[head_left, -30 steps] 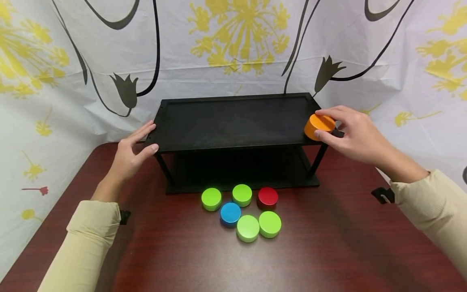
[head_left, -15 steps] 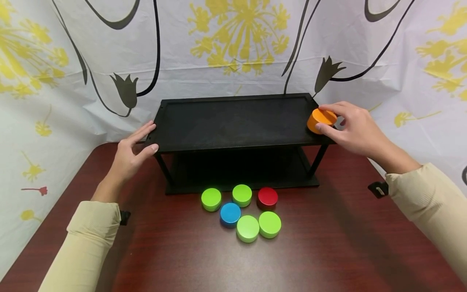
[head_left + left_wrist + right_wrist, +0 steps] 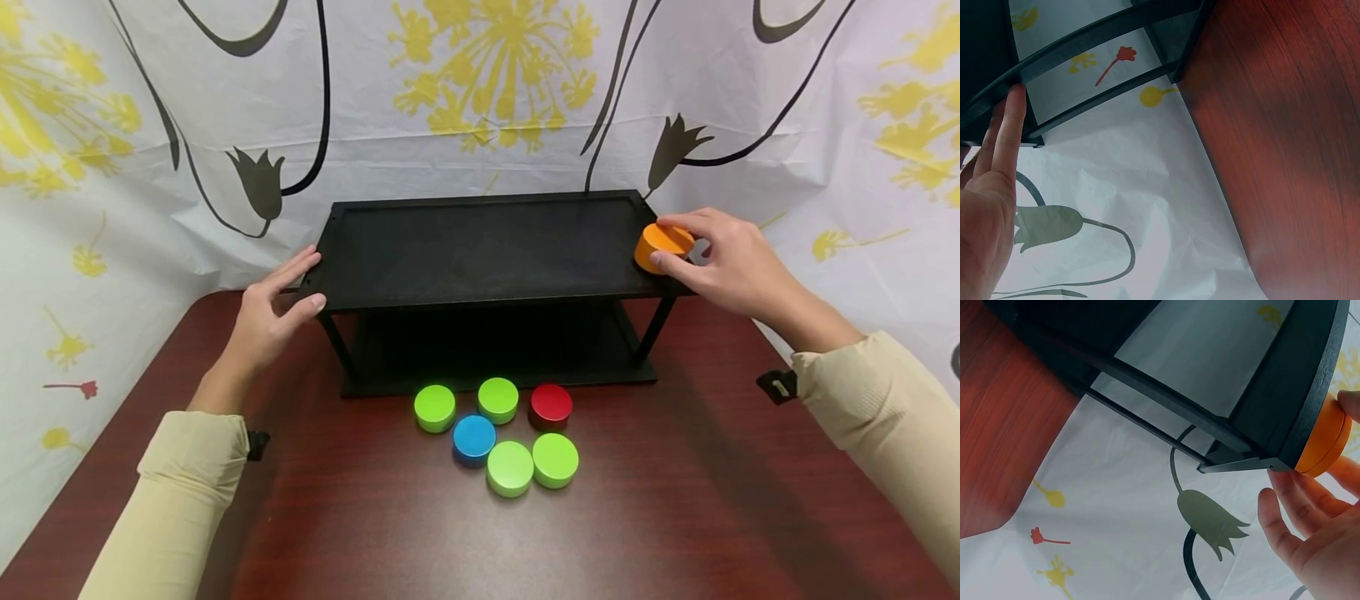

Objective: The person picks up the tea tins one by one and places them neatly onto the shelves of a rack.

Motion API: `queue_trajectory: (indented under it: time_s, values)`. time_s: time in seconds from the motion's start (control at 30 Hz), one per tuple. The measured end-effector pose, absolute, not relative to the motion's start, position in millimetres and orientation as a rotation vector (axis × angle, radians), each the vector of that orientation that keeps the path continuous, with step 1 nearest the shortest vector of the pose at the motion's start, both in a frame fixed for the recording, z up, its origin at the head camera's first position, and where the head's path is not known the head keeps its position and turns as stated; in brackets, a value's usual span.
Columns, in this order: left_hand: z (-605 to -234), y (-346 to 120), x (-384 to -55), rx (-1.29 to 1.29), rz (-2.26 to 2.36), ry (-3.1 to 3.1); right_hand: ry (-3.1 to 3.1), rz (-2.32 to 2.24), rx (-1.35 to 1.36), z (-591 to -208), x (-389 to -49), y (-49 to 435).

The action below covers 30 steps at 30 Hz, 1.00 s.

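Observation:
At the right end of the black two-tier shelf (image 3: 480,250), my right hand (image 3: 731,258) pinches an orange round disc (image 3: 660,247) between thumb and fingers. In the right wrist view the orange disc (image 3: 1329,434) sits against the shelf's top board. My left hand (image 3: 262,321) rests on the shelf's left end with its fingers and thumb extended. The left wrist view has the fingers of that hand (image 3: 991,187) reaching the shelf's edge (image 3: 1104,37).
In front of the shelf several green discs (image 3: 510,468), a blue disc (image 3: 474,440) and a red disc (image 3: 551,407) lie grouped on the dark red table (image 3: 360,517). A white flower-patterned sheet (image 3: 450,108) hangs behind and at both sides.
My right hand has shifted the orange disc slightly back and to the right on the shelf top, then stayed nearly still. The left hand and the table discs keep their places.

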<state>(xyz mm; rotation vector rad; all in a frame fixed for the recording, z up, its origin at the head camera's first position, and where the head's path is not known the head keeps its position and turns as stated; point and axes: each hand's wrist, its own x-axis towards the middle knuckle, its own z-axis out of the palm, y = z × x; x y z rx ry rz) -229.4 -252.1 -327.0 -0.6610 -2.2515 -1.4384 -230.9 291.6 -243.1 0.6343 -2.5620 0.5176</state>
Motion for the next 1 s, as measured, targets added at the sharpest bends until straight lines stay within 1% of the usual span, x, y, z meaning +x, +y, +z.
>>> queue_trajectory:
  time_s: [1.0]
  values:
    - [-327.6,-253.9,-231.0,-0.639,-1.386,-2.267,-2.584,0.527,0.667,-243.3,-228.6,293.0]
